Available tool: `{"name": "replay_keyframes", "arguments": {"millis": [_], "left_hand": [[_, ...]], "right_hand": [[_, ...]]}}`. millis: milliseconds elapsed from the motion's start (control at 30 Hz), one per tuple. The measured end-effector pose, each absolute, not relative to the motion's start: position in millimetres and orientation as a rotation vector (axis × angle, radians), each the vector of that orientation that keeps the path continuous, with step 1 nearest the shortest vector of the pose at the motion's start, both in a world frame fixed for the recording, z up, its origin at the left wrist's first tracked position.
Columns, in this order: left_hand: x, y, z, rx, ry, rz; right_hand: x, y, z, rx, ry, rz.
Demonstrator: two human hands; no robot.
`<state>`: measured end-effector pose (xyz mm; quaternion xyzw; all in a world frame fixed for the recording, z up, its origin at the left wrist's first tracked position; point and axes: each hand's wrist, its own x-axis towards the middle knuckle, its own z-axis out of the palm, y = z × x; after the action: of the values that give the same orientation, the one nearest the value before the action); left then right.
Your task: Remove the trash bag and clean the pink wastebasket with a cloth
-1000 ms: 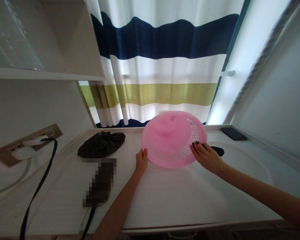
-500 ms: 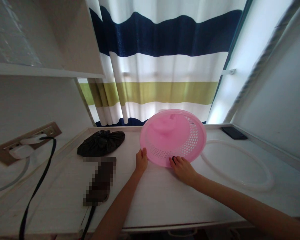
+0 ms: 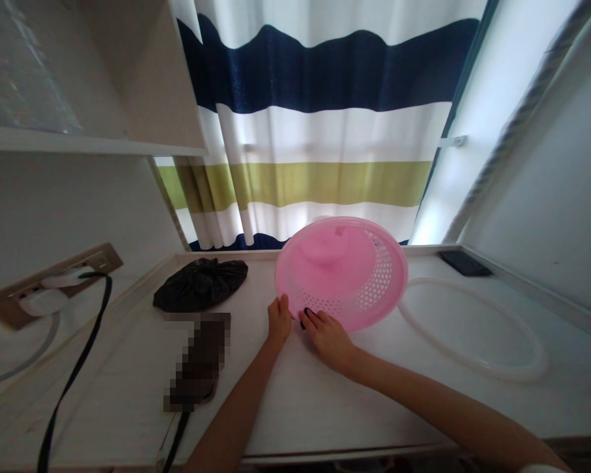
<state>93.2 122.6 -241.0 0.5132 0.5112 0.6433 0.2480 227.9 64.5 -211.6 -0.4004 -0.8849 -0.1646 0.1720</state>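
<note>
A round pink plastic basket (image 3: 335, 263) with a perforated side is tilted so its inside faces me. My left hand (image 3: 279, 322) grips its near left rim, thumb up along the edge. Close by on the right, my right hand (image 3: 329, 341) has its fingers closed on a small black item (image 3: 304, 318), at the rim. Part of that item is covered by the fingers, and its kind does not show.
On the white tabletop (image 3: 295, 414) lie a black plastic bag (image 3: 200, 284), a pixelated dark object (image 3: 199, 361), a pale oval ring (image 3: 477, 361) and a black phone-like slab (image 3: 465, 263). Black cord (image 3: 73, 381) runs from the wall socket (image 3: 98, 259). A striped curtain (image 3: 325, 135) hangs behind.
My right hand has slid left along the basket's near rim with the black item, coming close to my left hand. The basket and my left hand have hardly moved.
</note>
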Motion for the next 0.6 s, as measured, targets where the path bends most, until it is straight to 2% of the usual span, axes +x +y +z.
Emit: {"name": "replay_keyframes", "arguments": {"millis": [333, 600], "left_hand": [[88, 124, -237, 1.429, 1.362, 1.701], [79, 127, -243, 1.486, 1.399, 1.653]], "right_hand": [[198, 86, -206, -0.951, -2.143, -0.080], [208, 79, -220, -0.917, -2.140, -0.077]]}}
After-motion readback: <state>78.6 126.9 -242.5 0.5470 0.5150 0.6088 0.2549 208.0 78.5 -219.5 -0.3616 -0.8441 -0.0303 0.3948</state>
